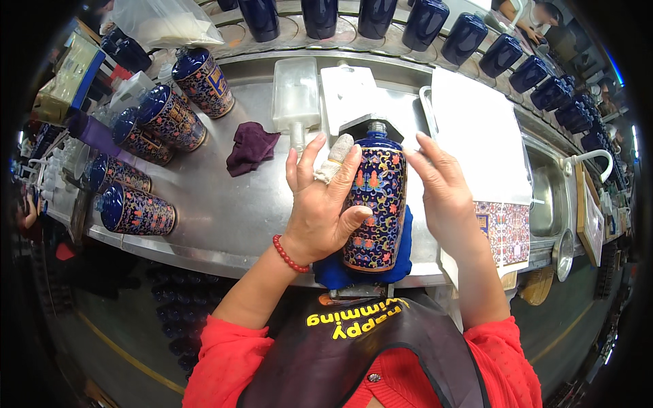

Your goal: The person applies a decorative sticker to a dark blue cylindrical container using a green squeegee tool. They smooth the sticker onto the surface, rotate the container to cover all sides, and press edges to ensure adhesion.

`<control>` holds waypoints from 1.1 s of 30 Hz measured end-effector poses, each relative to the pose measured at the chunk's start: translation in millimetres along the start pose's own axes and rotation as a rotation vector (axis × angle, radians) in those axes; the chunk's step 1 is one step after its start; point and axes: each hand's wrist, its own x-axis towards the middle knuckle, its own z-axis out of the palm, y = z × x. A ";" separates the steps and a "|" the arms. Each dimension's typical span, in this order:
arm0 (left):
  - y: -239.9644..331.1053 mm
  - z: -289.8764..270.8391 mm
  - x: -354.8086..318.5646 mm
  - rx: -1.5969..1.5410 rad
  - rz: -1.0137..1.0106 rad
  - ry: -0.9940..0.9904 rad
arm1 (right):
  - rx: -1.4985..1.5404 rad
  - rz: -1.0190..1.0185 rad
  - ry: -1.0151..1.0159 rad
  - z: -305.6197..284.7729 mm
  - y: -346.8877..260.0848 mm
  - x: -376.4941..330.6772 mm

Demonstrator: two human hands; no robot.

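Note:
A dark blue bottle (375, 204) with a colourful floral wrap lies before me on a blue cloth (406, 248), its bare neck pointing away. My left hand (321, 197) rests along the bottle's left side, fingers spread, with a pale covering on one finger and a red bead bracelet at the wrist. On the other side, my right hand (442, 180) has its fingers stretched out by the bottle's upper right edge; whether they touch it I cannot tell. White sheets (476, 129) lie to the right, and patterned decal sheets (503, 231) show below them.
Several decorated bottles (204, 81) stand on the left of the metal table (224, 211). A purple cloth (250, 147) and a clear plastic bottle (296, 95) lie in the middle. Plain blue bottles (320, 17) line a conveyor at the back. A sink (547, 190) is at right.

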 end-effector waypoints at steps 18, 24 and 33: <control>12.4 -1.9 4.0 0.027 0.032 -0.007 | -0.051 0.008 -0.067 2.0 -8.9 4.9; 15.0 -3.3 -1.0 -0.027 -0.030 -0.010 | -0.070 -0.006 -0.059 0.3 -11.8 3.5; 16.6 -0.5 -11.0 -0.037 -0.067 0.016 | -0.273 -0.050 -0.183 -7.0 -25.8 5.0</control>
